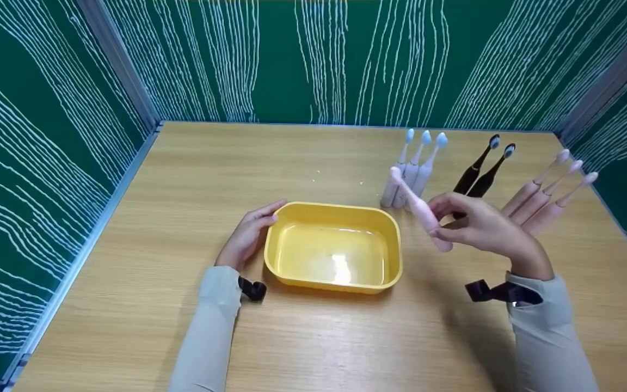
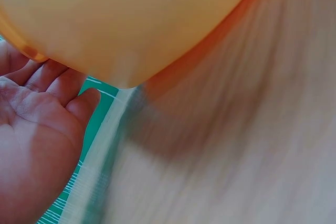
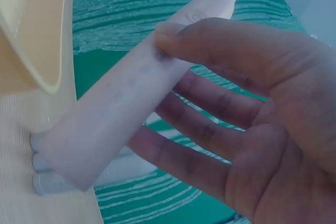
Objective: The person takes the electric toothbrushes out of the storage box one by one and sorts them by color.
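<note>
A pink electric toothbrush [image 1: 425, 216] is pinched by its handle between the thumb and fingers of my right hand [image 1: 479, 226]. Its head tilts up to the left, beyond the right rim of a yellow plastic basin [image 1: 332, 286]. In the right wrist view, the thumb presses the toothbrush handle [image 3: 115, 103] near a round button mark. My left hand [image 1: 247, 234] holds the basin at its left back corner, thumb at the rim. The left wrist view shows that hand's fingers partly hidden behind the basin wall [image 2: 131, 24]. The basin's inside holds nothing.
Behind the right hand lie three white electric toothbrushes [image 1: 414, 174], two black ones [image 1: 468, 177] and three more pink ones [image 1: 531, 204]. Small white specks [image 1: 318, 172] dot the wooden table [image 1: 210, 163]. Green panels with white lines [image 1: 275, 71] border the table.
</note>
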A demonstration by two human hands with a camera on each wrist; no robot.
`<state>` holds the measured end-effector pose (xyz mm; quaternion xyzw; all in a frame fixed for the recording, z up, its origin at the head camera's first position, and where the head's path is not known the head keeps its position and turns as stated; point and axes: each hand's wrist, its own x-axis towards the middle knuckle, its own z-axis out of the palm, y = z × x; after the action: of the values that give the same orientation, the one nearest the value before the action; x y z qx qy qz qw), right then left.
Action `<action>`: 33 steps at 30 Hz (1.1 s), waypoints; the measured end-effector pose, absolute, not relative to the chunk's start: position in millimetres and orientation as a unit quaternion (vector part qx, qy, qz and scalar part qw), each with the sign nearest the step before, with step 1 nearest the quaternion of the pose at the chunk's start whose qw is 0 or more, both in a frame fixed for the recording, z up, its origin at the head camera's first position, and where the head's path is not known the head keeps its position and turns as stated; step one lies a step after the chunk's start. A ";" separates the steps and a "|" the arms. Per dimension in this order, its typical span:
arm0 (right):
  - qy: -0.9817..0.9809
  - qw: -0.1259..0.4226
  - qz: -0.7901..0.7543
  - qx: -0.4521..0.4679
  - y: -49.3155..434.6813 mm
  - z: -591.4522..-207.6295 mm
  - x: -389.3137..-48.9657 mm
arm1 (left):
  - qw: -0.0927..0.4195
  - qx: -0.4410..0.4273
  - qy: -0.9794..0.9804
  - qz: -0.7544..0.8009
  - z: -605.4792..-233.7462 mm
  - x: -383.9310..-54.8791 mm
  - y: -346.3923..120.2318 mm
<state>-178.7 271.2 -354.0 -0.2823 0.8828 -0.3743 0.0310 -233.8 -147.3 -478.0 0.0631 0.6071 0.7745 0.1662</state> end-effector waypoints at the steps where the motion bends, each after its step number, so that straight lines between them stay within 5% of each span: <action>1: 0.884 0.027 -0.377 -0.276 273.1 -354.0 -178.0 | 0.167 0.063 0.606 0.775 -477.9 -233.7 -147.6; 33: 0.838 -0.178 -0.494 -0.147 336.4 -392.9 -169.9 | 0.167 0.060 0.604 0.777 -479.7 -234.2 -147.3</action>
<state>-169.9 336.4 -392.9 -0.1466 0.8382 -0.4941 -0.1782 -234.2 -147.3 -479.7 0.0605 0.6039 0.7770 0.1670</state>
